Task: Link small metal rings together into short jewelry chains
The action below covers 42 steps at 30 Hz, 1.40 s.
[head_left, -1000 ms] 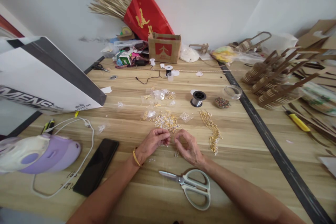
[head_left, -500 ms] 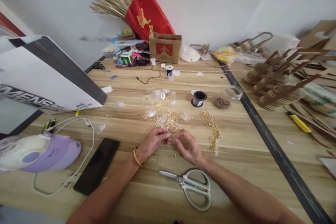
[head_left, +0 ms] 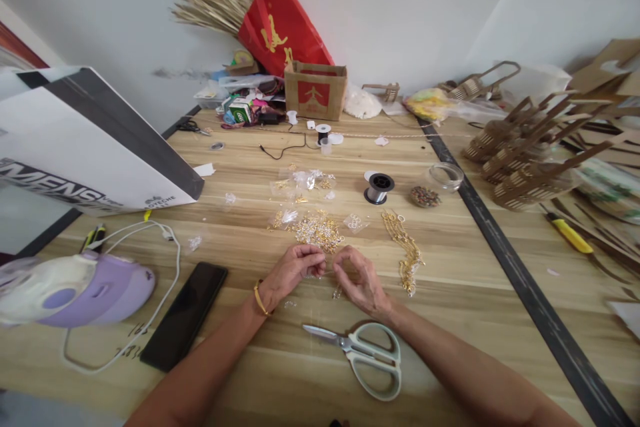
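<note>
My left hand [head_left: 298, 267] is closed in a pinch, its fingertips on something too small to make out. Close beside it, my right hand [head_left: 361, 281] also pinches, thumb against forefinger; a faint thin strand seems to run between the two hands. Small shiny pieces [head_left: 337, 293] hang or lie just under the right fingers. Beyond the fingertips spreads a pile of gold and silver beads [head_left: 318, 229]. To the right lies a bundle of gold chains [head_left: 407, 250]. Scissors with pale green handles [head_left: 373, 360] rest on the table nearer my body, below the right hand.
A black phone [head_left: 185, 317], a white cable [head_left: 175, 267] and a purple-and-white device [head_left: 100, 290] lie at left. Farther back stand a spool of wire [head_left: 379, 188], a dish of mixed beads [head_left: 425, 197] and a paper bag [head_left: 316, 93]. Small woven baskets [head_left: 520, 180] crowd the right side.
Almost nothing differs. Both hands keep the same place and pinch, and the things on the table lie as before.
</note>
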### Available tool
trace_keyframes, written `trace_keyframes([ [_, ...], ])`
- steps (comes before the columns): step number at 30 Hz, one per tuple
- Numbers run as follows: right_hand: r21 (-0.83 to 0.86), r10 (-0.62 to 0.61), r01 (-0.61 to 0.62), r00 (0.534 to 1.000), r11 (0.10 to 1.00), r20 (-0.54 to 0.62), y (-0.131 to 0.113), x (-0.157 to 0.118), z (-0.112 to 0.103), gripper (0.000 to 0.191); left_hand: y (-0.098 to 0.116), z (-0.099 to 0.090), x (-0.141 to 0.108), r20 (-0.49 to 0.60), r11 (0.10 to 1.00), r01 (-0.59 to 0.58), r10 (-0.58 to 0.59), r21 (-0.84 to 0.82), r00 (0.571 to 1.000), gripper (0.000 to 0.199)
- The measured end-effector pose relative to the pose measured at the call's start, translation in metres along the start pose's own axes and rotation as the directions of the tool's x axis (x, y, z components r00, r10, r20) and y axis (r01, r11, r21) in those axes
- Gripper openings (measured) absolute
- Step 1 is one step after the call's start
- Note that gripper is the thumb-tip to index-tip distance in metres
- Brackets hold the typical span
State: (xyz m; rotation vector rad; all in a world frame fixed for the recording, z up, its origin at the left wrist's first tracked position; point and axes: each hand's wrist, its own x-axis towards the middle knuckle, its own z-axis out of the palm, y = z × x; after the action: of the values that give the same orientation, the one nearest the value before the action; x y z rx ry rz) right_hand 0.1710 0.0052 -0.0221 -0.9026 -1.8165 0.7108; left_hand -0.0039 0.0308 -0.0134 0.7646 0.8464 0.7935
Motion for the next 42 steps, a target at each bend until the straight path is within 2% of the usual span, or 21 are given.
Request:
trace_keyframes([
  [25,0.015,0.026,-0.027,0.999,1.000,0.030,0.004,-0.001,0.002,0.007,-0.002,-0.001,-0.002,0.061,0.995,-0.036,0.030,0.097,0.998,0.020],
  [31,0.029,0.043,-0.044,0.999,0.999,0.025,0.004,-0.001,0.004,0.009,0.000,-0.002,-0.003,0.076,0.976,-0.103,0.090,0.190,0.993,0.018],
  [36,0.078,0.072,-0.073,0.997,0.994,0.022,-0.001,-0.001,-0.001,0.014,0.010,0.004,-0.009,0.052,0.917,-0.161,0.153,0.366,0.987,0.020],
  [42,0.149,0.169,-0.167,0.986,0.975,0.000,-0.007,0.003,-0.008,0.018,0.016,0.012,-0.015,0.039,0.860,-0.220,0.227,0.461,0.973,0.015],
])
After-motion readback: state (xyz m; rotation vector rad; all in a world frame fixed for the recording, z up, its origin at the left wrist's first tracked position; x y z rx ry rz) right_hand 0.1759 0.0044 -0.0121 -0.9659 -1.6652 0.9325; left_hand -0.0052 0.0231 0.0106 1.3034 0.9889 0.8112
